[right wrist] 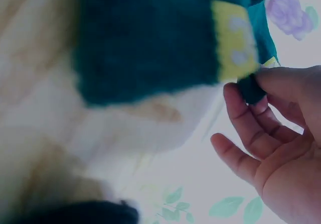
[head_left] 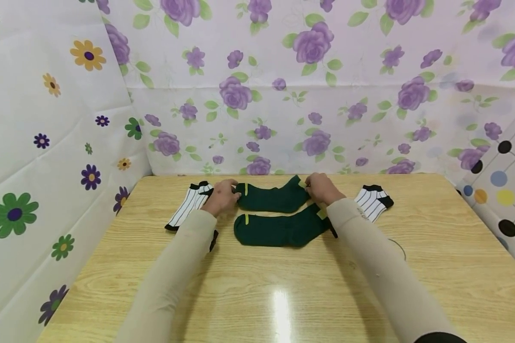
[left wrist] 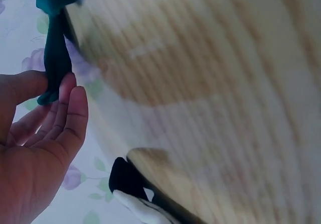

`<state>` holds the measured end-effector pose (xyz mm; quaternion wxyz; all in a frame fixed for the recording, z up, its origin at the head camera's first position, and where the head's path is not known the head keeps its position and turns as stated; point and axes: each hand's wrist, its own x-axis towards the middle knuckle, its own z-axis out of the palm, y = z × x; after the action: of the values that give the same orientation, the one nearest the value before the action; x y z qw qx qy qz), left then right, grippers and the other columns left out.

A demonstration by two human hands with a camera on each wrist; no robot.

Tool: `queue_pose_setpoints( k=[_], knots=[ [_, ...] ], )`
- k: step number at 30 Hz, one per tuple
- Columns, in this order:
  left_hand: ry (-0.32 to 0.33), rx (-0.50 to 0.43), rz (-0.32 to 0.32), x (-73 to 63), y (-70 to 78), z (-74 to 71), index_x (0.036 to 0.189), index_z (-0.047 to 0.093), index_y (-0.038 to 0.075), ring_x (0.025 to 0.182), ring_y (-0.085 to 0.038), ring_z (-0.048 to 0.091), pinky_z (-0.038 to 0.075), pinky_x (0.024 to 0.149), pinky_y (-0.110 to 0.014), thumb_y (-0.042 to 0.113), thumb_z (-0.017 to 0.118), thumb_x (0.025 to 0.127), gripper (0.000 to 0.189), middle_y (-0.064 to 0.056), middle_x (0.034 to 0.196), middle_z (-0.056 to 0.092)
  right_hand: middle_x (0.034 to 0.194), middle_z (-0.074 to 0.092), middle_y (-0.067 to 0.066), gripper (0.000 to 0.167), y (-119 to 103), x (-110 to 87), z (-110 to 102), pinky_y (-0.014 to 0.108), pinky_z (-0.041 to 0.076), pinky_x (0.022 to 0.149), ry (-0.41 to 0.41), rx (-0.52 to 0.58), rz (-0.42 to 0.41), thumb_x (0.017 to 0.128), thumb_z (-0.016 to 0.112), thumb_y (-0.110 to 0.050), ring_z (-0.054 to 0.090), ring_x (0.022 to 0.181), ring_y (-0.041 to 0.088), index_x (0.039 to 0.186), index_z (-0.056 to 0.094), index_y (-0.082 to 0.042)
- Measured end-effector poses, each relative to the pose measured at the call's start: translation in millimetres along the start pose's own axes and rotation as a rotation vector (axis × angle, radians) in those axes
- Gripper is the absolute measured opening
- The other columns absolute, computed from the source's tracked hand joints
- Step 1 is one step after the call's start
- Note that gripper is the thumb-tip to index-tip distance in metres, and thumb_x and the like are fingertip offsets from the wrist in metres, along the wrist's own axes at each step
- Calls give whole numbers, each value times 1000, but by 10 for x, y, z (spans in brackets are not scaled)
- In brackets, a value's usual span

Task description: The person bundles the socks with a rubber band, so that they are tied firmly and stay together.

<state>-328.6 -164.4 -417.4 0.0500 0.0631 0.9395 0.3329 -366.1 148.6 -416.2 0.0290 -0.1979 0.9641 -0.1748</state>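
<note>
Two dark green socks lie one behind the other mid-table in the head view. The far green sock (head_left: 270, 199) has its toe end pinched by my left hand (head_left: 224, 195) and its cuff pinched by my right hand (head_left: 322, 188). Nearer to me, the other green sock (head_left: 266, 231) lies flat, its cuff end partly behind my right arm. In the left wrist view, my left thumb and fingers (left wrist: 77, 103) grip the dark green fabric (left wrist: 57, 58). The right wrist view shows a yellow patch (right wrist: 234, 40) on a green cuff close to my right fingertips.
White striped socks with black ends (head_left: 189, 207) lie at the left, partly under my left arm. Another striped sock (head_left: 373, 202) is beyond my right forearm. A thin dark loop (head_left: 399, 247) shows beside my right sleeve. Floral sheeting (head_left: 283, 119) stands behind the wooden table (head_left: 240, 295).
</note>
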Motion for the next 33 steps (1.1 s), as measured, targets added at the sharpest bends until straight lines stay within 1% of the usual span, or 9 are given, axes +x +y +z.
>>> queue_pose_setpoints(
  k=[3,5,7,10,12,14,16,18,33],
  knots=[
    [17,-27,15,-15,-10,-26,142,50,-2,111,-33,60,53,89,-43,11,57,103,41,-23,124,60,111,68,27,23,-34,-17,-47,49,53,90,41,36,1,99,58,-3,64,103,41,115,69,9],
    [32,-40,18,-34,-8,-53,141,52,-2,111,-33,60,53,89,-43,10,58,103,40,-23,124,60,102,70,24,20,-46,-35,-85,47,53,87,58,65,-14,99,59,-3,66,95,37,110,70,9],
    [41,-46,19,-59,-1,-87,140,53,-2,111,-34,61,53,88,-43,11,57,103,39,-23,123,60,87,68,17,14,-57,-57,-119,42,52,77,67,91,-34,98,61,-3,63,78,28,99,71,6],
    [52,-32,39,-91,23,-142,137,56,-2,108,-34,62,53,86,-44,12,56,104,36,-23,122,61,69,56,10,18,-67,-102,-176,38,42,66,59,127,-57,98,61,-4,44,60,20,82,64,4],
    [51,-20,62,-109,54,-178,136,57,-1,107,-33,62,53,85,-43,13,55,104,35,-23,121,62,72,58,10,17,-72,-147,-218,37,44,66,60,141,-58,98,62,-5,47,61,19,83,65,4],
    [47,-19,79,-120,89,-206,135,57,-1,105,-33,63,53,85,-43,13,55,104,34,-23,121,62,81,64,18,16,-68,-194,-262,41,49,71,54,154,-53,98,61,-5,56,67,24,92,68,8],
    [41,-32,88,-134,125,-228,136,57,-1,105,-32,64,54,84,-42,12,55,104,35,-22,120,63,98,69,23,19,-54,-240,-295,45,53,81,46,165,-43,98,61,-7,65,82,31,106,70,9],
    [39,-46,98,-149,157,-242,136,56,-2,104,-32,65,55,82,-41,11,56,103,35,-22,119,64,109,68,25,25,-33,-277,-318,49,53,88,34,172,-32,99,61,-8,66,96,36,116,68,9],
    [40,-55,164,-336,256,-281,127,62,-1,96,-30,67,56,76,-39,11,58,102,28,-18,109,67,105,69,20,24,-49,-544,-487,48,53,86,-12,176,-55,99,61,-9,65,94,32,117,68,7]
  ],
)
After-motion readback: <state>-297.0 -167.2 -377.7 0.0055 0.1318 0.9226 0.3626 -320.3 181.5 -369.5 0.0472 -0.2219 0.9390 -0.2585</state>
